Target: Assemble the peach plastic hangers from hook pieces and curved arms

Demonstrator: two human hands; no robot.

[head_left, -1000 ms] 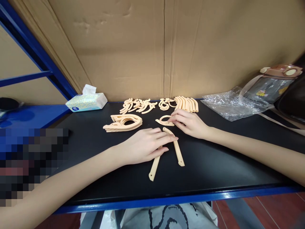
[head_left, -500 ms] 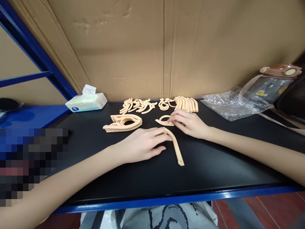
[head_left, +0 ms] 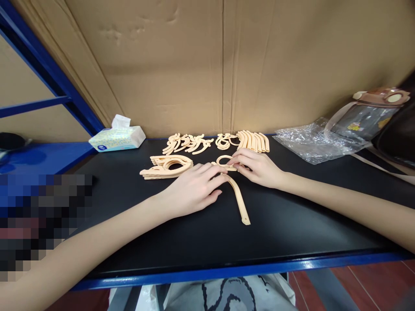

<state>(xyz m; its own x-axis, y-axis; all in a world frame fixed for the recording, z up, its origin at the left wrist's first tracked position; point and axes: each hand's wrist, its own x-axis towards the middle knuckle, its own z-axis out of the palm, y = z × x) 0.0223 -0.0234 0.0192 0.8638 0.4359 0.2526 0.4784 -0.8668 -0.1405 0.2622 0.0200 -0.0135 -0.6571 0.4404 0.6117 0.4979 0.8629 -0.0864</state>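
My right hand [head_left: 256,168] has thumb and fingers closed on the right side of a beige ring-shaped piece [head_left: 223,158], which looks like the middle part of a folding hanger. My left hand [head_left: 196,190] reaches in from the left with loosely stretched fingers. Its fingertips are at the lower left of the ring and the upper end of a curved beige arm [head_left: 240,201]; whether they touch both I cannot tell. That arm lies on the black table, its lower end toward me. Left of the ring is a stack of beige folding hangers [head_left: 165,167], partly behind my left hand.
Along the cardboard wall lie small curved pieces [head_left: 189,143], more ring pieces [head_left: 223,141] and a row of arms [head_left: 254,141]. A tissue pack [head_left: 117,139] stands back left. At right are a clear plastic bag [head_left: 314,140] and a strapped bottle [head_left: 366,119]. A blue edge [head_left: 207,276] borders the table.
My left hand has shifted slightly up and left, its fingers moving off the side of the curved arm toward the ring. My right hand has hardly moved.
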